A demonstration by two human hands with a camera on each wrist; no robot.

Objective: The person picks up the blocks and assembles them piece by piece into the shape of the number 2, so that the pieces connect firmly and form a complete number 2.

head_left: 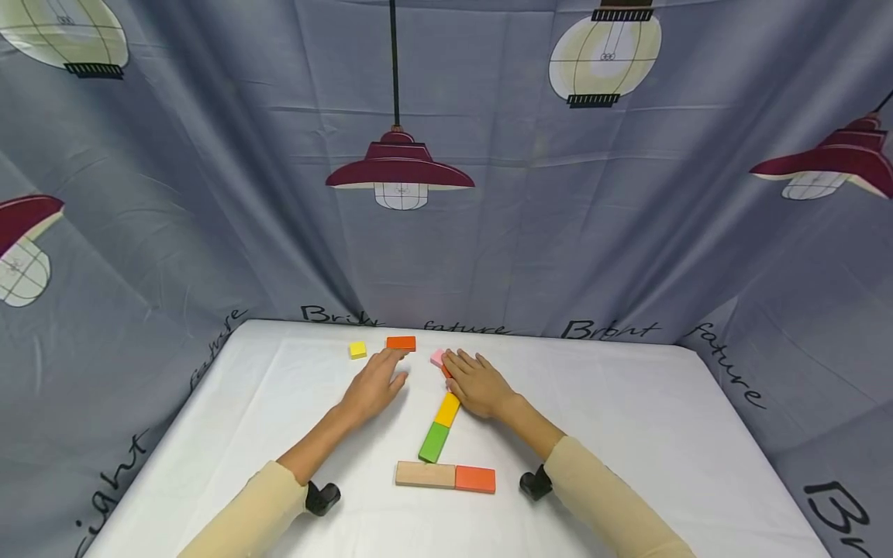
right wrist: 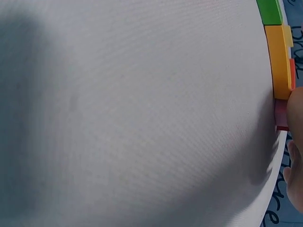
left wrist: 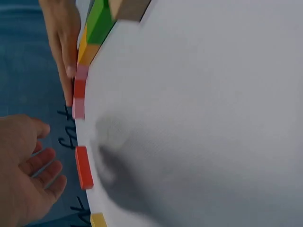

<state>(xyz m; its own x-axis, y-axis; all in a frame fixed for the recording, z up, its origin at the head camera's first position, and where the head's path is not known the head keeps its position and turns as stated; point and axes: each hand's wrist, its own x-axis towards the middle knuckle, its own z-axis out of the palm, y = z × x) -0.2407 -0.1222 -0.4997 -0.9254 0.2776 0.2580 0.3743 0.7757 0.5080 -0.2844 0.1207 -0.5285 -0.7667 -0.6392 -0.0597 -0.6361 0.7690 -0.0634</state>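
My left hand (head_left: 373,387) hovers close to an orange block (head_left: 401,343) at the far side of the table, fingers loosely spread and holding nothing. In the left wrist view a gap shows between that hand (left wrist: 28,170) and the block (left wrist: 84,168). My right hand (head_left: 480,386) lies with fairly straight fingers along a slanted row of blocks and partly covers it. From that row a pink block (head_left: 437,357), a red block (head_left: 446,373), a yellow-orange block (head_left: 447,409) and a green block (head_left: 434,442) show end to end. Another pink block (left wrist: 82,72) sits beside the yellow-orange one.
A small yellow block (head_left: 357,349) stands left of the orange block. Nearer, a natural wood block (head_left: 425,474) and a second orange block (head_left: 476,479) lie end to end, crosswise below the green one. A white cloth (head_left: 600,434) covers the table; a grey printed curtain (head_left: 488,256) hangs behind.
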